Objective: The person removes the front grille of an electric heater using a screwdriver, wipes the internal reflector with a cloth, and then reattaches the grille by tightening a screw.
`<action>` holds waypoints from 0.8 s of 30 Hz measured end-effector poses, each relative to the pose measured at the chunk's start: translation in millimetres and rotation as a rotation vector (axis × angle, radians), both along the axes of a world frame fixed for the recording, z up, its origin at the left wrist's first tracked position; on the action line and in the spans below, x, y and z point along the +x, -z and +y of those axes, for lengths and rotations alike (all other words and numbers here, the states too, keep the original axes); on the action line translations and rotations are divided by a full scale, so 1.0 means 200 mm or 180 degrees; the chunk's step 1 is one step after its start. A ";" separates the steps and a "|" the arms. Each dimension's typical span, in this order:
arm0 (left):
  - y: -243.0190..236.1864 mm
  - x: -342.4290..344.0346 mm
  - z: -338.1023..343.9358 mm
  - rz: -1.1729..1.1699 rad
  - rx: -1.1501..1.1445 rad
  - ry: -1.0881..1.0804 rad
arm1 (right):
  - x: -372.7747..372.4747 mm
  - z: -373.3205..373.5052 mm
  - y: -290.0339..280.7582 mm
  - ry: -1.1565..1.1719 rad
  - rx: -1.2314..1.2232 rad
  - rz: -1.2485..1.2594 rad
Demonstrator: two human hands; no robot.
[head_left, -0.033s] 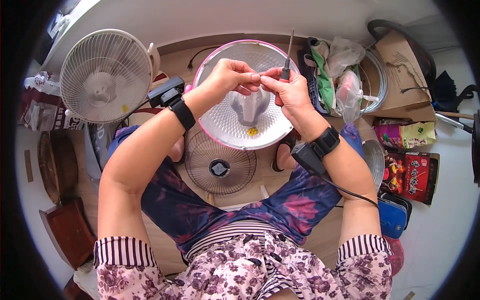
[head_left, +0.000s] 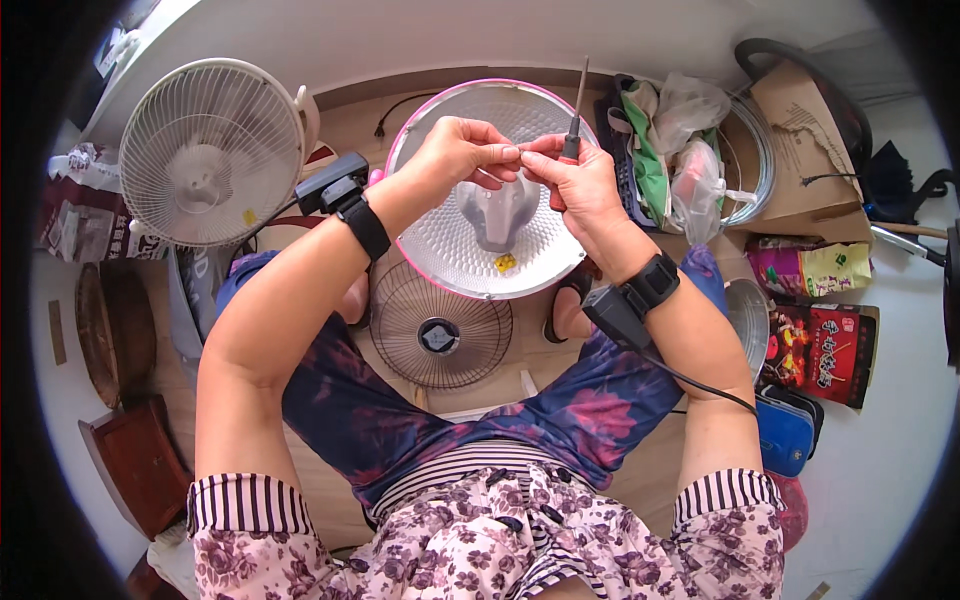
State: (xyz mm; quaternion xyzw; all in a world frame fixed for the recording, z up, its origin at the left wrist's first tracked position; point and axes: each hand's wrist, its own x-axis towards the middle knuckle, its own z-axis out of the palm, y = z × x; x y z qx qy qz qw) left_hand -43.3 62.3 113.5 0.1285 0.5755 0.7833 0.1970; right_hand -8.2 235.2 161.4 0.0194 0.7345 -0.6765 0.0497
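Note:
My left hand [head_left: 467,152] and my right hand [head_left: 577,176] meet at the fingertips above a round heater's dimpled silver reflector [head_left: 430,222] with a pink rim. Thumb and fingers of the left are pinched together; whatever small thing sits between the two hands' tips is hidden. Tucked in my right hand is a screwdriver [head_left: 573,135] with a red and black handle, its shaft pointing up and away. Beneath the hands, a grey translucent cover [head_left: 497,222] rises from the reflector's middle, with a yellow sticker [head_left: 505,263] below it. A round wire guard [head_left: 440,340] lies between my legs.
A white fan [head_left: 212,150] stands at the left, near a wooden box [head_left: 135,465]. To the right are plastic bags [head_left: 695,180], a coil of wire [head_left: 765,165], a cardboard box [head_left: 808,150], a red packet [head_left: 822,352] and a blue case [head_left: 783,437].

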 end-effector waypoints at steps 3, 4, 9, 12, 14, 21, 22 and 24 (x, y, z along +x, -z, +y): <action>-0.01 0.00 0.01 0.0006 0.0019 -0.0030 | 0.00 0.00 -0.01 0.0068 -0.0016 0.0021; -0.01 0.01 0.01 -0.0013 0.0030 -0.0055 | 0.00 -0.01 -0.01 0.0085 -0.0047 0.0019; 0.00 -0.01 0.03 -0.0015 0.0110 -0.0028 | -0.01 0.00 0.01 0.0116 -0.0105 0.0058; 0.01 -0.02 0.03 -0.0026 0.0192 0.0049 | -0.01 0.01 0.00 0.0085 -0.0154 0.0170; 0.01 -0.02 0.03 -0.0041 0.0192 0.0106 | 0.00 0.02 -0.01 0.0069 -0.0066 0.0170; 0.02 -0.03 0.03 -0.0212 0.0284 0.0235 | 0.00 0.01 -0.02 0.0144 -0.0174 0.0318; 0.02 -0.03 0.04 -0.0178 0.0232 0.0258 | 0.00 0.01 -0.03 0.0138 -0.0116 0.0295; 0.02 -0.03 0.04 -0.0181 0.0245 0.0236 | 0.00 0.02 -0.03 0.0130 -0.0060 0.0265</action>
